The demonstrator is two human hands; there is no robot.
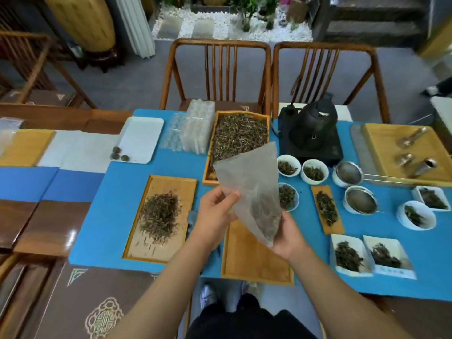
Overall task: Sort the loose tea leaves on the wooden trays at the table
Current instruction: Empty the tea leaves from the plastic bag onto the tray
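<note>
A translucent paper sheet (249,182) rolled into a cone holds dark tea leaves in its lower part. My left hand (215,211) pinches its left edge, thumb on top. My right hand (287,237) cups the cone's lower end from beneath. Both hold it above a bare wooden tray (254,263) at the table's front. To the left, another wooden tray (160,218) carries a pile of loose tea leaves (160,215). Behind the cone stands a deep wooden tray (267,118) filled with leaves.
Several white bowls (314,171) and dishes of tea, two strainers (360,200) and a narrow wooden scoop (327,209) crowd the right side. A black kettle (314,128) sits on its stove behind them. A white tray (140,139), plastic trays (195,128) and two chairs lie farther back.
</note>
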